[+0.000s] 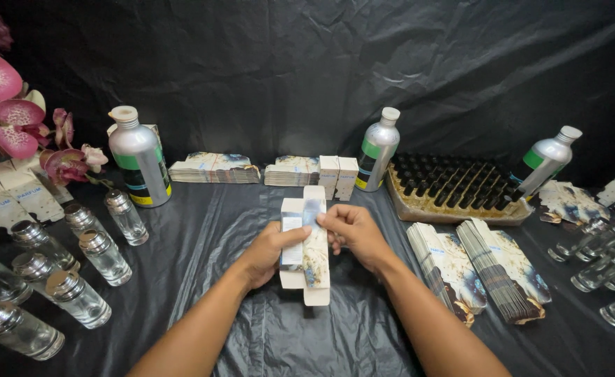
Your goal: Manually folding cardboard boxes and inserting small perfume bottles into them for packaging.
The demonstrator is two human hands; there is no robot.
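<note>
Both hands grip a flat carton (306, 244) mid-table: left hand (269, 253) clasps its left edge, right hand (353, 234) pinches its right, bottles (105, 255) left.

Light: it came from above and in front of me, bright on my hands (321, 244) and dim toward the black backdrop (307, 63).
Glare: the plastic sheet (203, 230) and metal bottles (140, 157) threw sheen.
Shadows: soft, short.
Focus: sharp at centre.
Edges: the wide lens bent them, and the orchid (7, 105) was slightly soft.
</note>
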